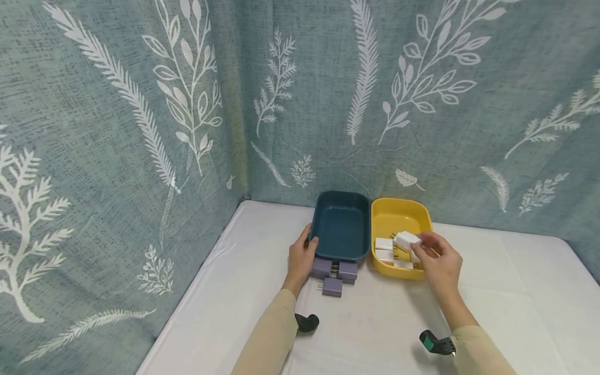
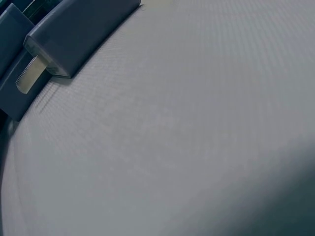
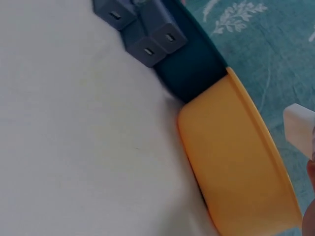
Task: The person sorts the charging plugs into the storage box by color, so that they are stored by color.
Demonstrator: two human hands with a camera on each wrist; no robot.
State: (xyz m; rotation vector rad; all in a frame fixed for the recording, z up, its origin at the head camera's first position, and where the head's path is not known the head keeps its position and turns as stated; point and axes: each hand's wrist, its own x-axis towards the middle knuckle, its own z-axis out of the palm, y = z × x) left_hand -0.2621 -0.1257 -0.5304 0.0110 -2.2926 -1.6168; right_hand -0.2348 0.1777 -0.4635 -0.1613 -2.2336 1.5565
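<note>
White charger [image 1: 408, 239]: running left-right along long axis, facing unclear
Right hand [image 1: 442, 262]: pinching charger, nearly closed
Left hand [image 1: 300, 258]: gripping blue bin [image 1: 340, 232]

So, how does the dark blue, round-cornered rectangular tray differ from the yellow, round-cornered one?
The dark blue tray is bare inside, while the yellow tray holds boxy white plugs. The person's left hand grips the dark blue tray's side; the right hand is at the yellow tray, pinching another white plug. Both are open-topped and stand side by side on the white-covered table.
</note>
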